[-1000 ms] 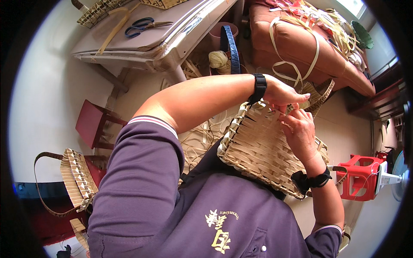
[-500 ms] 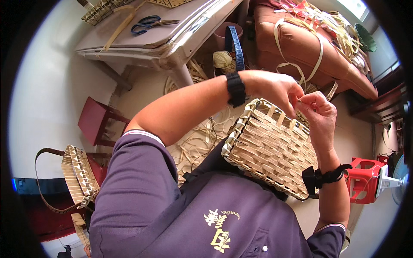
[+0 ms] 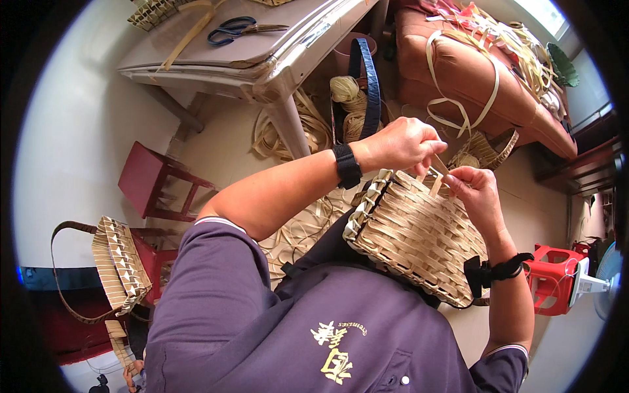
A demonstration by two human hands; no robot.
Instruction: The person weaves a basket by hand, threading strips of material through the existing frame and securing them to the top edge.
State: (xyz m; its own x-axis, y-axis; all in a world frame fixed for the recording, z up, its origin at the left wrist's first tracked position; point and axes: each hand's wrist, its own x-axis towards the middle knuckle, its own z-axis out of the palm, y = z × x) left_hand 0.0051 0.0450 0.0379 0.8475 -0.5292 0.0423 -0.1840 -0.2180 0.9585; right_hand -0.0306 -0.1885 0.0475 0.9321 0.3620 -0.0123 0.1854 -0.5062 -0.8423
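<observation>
A woven basket (image 3: 419,229) of flat tan strips rests tilted against my lap, with a thicker braided rim along its left edge. Just beyond its far edge, my left hand (image 3: 401,144) pinches one end of a short, narrow strip (image 3: 439,165). The other end sits between the thumb and fingers of my right hand (image 3: 477,191), close to the basket's far right corner. A few upright strip ends show at the far edge of the basket, partly hidden by my fingers.
Scissors (image 3: 239,29) with blue handles lie on the table (image 3: 196,56). Loose strips (image 3: 298,229) cover the floor, and more lie on the orange sofa (image 3: 436,72). A finished-looking basket (image 3: 121,265) stands at left by a dark red stool (image 3: 144,180). A red plastic stool (image 3: 553,278) is at right.
My hands have moved apart, the left one going leftward, and the strip now shows stretched between them. My right hand is slightly lower. The whole view has shifted a little.
</observation>
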